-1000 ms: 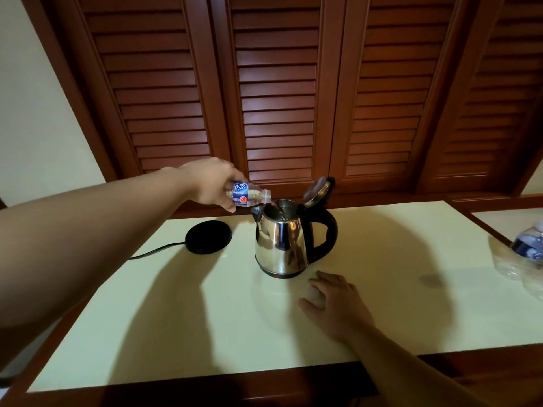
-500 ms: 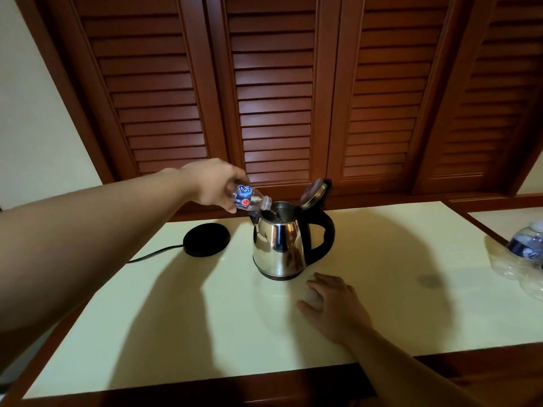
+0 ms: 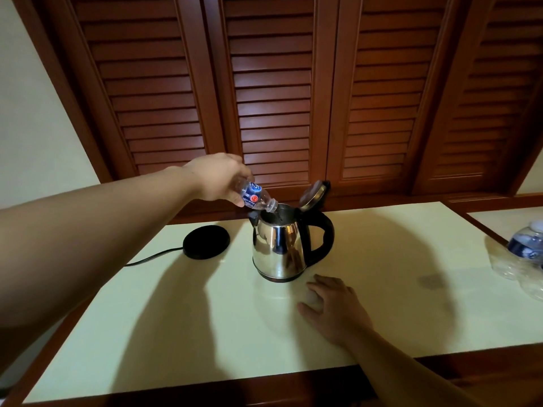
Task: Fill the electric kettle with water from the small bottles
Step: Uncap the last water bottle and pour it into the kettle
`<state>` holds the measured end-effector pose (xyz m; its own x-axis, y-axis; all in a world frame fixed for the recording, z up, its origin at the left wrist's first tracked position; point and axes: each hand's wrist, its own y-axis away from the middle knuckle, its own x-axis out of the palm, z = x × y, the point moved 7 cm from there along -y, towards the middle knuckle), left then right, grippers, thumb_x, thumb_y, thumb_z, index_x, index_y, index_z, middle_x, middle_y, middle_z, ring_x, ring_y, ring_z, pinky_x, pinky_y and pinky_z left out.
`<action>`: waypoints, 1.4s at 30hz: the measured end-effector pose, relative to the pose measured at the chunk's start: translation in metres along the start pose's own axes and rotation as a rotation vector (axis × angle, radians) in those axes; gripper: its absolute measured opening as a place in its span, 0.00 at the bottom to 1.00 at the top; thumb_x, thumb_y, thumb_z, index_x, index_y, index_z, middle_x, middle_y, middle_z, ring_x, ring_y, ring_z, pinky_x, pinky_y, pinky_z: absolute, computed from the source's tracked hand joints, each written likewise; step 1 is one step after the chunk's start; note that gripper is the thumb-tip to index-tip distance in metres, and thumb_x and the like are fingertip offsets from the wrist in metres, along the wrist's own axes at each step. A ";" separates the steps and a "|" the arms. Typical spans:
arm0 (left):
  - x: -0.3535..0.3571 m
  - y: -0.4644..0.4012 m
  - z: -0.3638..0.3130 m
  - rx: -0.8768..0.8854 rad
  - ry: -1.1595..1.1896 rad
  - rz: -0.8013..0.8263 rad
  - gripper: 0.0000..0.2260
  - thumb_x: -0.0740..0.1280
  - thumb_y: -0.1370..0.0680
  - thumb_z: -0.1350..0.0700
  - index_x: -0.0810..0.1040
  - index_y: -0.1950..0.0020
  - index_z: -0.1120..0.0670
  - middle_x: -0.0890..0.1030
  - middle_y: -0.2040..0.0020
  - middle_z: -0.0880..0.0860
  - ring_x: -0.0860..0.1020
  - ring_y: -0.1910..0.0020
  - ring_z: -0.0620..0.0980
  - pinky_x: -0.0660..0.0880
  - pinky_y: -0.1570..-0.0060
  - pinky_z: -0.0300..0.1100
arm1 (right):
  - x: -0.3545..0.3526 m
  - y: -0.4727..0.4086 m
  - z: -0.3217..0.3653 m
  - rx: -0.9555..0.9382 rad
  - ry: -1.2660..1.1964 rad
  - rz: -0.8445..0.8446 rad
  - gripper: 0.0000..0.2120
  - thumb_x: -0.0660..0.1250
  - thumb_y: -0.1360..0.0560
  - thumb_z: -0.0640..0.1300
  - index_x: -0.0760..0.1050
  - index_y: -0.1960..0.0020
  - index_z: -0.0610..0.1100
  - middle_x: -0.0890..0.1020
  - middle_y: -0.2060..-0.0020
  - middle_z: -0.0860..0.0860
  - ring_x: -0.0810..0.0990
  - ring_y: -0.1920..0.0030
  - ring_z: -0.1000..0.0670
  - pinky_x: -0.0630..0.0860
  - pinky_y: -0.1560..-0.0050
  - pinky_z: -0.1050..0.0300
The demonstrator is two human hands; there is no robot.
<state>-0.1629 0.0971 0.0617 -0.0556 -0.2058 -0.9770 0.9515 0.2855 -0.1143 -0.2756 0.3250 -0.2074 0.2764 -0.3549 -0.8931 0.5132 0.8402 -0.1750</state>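
A steel electric kettle point(image 3: 279, 248) with a black handle stands on the pale tabletop point(image 3: 205, 333), its lid point(image 3: 314, 193) flipped up. My left hand point(image 3: 219, 179) grips a small clear water bottle point(image 3: 256, 196) with a blue label. The bottle is tilted down, with its neck over the kettle's open mouth. My right hand point(image 3: 335, 306) rests on the table just in front of the kettle, fingers relaxed. A small pale round thing point(image 3: 313, 298), perhaps a cap, lies between its thumb and fingers.
The kettle's black round base point(image 3: 207, 241) with its cord point(image 3: 152, 257) sits on the table left of the kettle. More clear bottles point(image 3: 526, 254) lie at the right edge. Brown louvred doors point(image 3: 273, 83) stand right behind the table.
My left hand has tipped the bottle more steeply, bringing its neck lower over the kettle's mouth. My right hand has stayed in place.
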 end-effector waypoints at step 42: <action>0.095 0.121 -0.066 -0.119 0.782 -0.329 0.24 0.78 0.31 0.43 0.82 0.36 0.44 0.80 0.46 0.42 0.79 0.44 0.40 0.76 0.39 0.43 | -0.131 0.001 0.077 -0.100 -0.593 -0.152 0.10 0.74 0.23 0.45 0.81 0.42 0.52 0.84 0.54 0.58 0.81 0.54 0.63 0.73 0.56 0.74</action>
<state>-0.0731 0.1737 -0.0568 -0.5579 0.3971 -0.7288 0.8145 0.4303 -0.3890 -0.2488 0.3409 -0.0586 0.6256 -0.6170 -0.4775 0.5119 0.7865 -0.3456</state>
